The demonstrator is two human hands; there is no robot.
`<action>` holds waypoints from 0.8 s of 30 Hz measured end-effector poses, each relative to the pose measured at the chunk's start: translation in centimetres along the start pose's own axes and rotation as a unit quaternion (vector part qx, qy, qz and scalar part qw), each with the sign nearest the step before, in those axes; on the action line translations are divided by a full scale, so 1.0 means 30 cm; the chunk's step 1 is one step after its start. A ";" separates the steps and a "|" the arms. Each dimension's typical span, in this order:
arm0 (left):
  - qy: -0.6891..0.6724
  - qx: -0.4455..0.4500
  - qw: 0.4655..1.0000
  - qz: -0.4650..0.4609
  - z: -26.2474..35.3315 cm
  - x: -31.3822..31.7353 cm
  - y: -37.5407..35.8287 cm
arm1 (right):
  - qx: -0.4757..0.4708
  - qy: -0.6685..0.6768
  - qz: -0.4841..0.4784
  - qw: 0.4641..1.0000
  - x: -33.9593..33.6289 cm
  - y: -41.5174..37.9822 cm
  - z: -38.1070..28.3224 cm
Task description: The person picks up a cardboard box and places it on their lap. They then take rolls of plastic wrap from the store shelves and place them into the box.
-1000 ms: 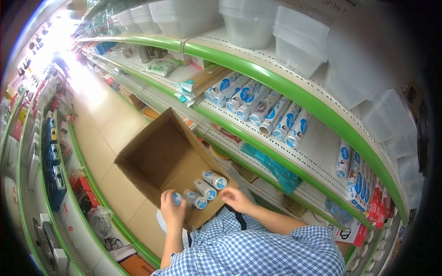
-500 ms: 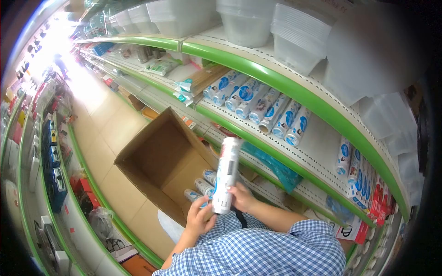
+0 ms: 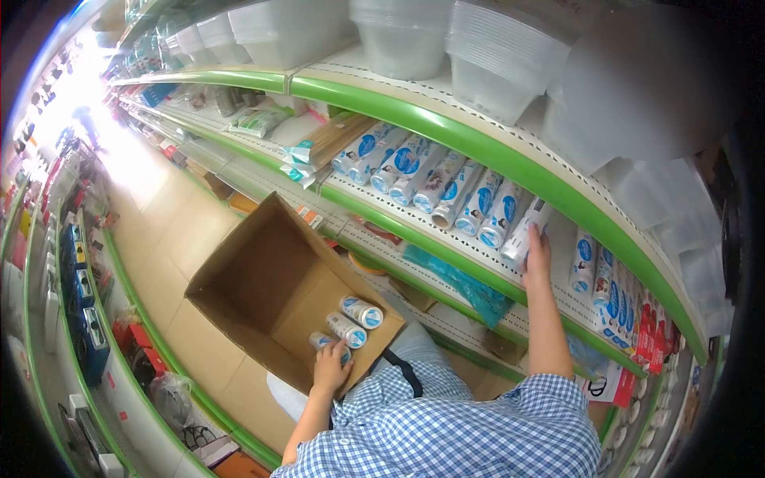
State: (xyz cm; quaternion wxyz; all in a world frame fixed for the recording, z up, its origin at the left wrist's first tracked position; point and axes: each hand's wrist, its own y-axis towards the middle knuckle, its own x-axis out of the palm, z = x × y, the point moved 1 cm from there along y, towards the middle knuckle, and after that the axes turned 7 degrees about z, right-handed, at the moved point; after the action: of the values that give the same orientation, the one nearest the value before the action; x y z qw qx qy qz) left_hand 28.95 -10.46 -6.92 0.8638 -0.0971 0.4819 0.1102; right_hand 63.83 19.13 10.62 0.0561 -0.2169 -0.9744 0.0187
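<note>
My right hand (image 3: 538,253) is wrapped round a white tube (image 3: 526,230) that lies on the green-edged shelf (image 3: 414,209), at the right end of a row of blue-and-white tubes (image 3: 480,202). Down at the open cardboard box (image 3: 263,263), my left hand (image 3: 331,366) has its fingers on the lowest of three white tubes (image 3: 323,340) near the box's edge. The other two tubes (image 3: 346,329) lie just above it, ends facing me.
Stacks of clear plastic containers (image 3: 498,68) stand on the shelf above. More tubes (image 3: 584,261) and red packages (image 3: 647,338) are at the right. A teal plastic bag (image 3: 462,285) hangs below the shelf. Another shelf (image 3: 96,319) lines the aisle's left side.
The white tube has gone from in front of me up to the shelf row with my right hand. My left hand has let go of it and moved down-left onto a tube in the box.
</note>
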 end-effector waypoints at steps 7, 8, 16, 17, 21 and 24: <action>0.054 -0.062 0.997 0.008 -0.037 0.021 -0.017 | -0.021 -0.233 -0.025 0.972 -0.046 0.114 0.086; 0.056 -0.075 0.996 0.008 -0.037 0.019 -0.020 | -0.056 -0.244 -0.012 0.968 -0.049 0.134 0.116; 0.000 -0.145 0.989 0.030 -0.042 0.034 -0.031 | -0.127 -0.314 -0.003 0.941 -0.055 0.166 0.159; -0.009 -0.146 0.989 0.037 -0.051 0.040 -0.032 | -0.199 -0.350 0.035 0.915 -0.059 0.164 0.164; -0.043 -0.182 0.982 0.041 -0.063 0.041 -0.026 | -0.394 -0.340 0.090 0.849 0.002 0.013 0.079; -0.034 -0.205 0.967 0.147 -0.101 0.056 -0.018 | -0.487 -0.280 0.046 0.826 0.067 -0.177 0.061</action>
State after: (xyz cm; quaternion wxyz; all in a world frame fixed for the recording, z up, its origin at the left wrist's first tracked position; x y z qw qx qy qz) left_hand 27.50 -11.65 -9.88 0.8157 -0.1962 0.4281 0.3359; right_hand 59.58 15.16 9.32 -0.3332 -0.2458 -0.8195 -0.3962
